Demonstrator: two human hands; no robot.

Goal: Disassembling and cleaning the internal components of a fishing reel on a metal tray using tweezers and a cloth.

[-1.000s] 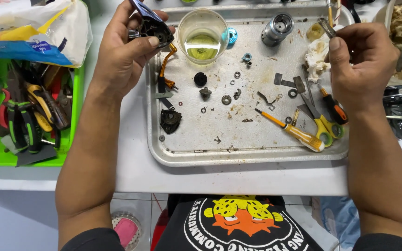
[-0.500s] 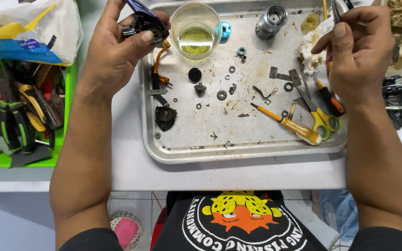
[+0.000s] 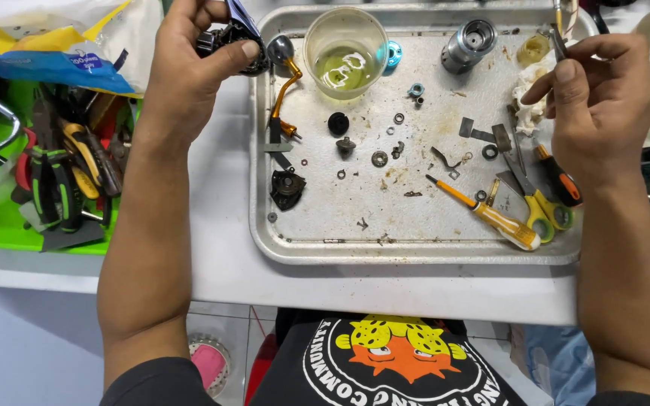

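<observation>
While left hand [image 3: 189, 68] clasps dark reel body [image 3: 231, 41], right hand [image 3: 603, 105] pinches thin tool [image 3: 558, 41].

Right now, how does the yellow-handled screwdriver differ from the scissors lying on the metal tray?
The screwdriver has one straight yellow handle and a thin shaft with an orange end; the scissors have two flat grey blades and yellow-green finger loops. The screwdriver lies slanted, tip toward the tray's middle; the scissors lie steeper, blades pointing up the tray. The screwdriver looks slimmer. Both rest untouched at the right end of the tray, their handles close together.
</observation>
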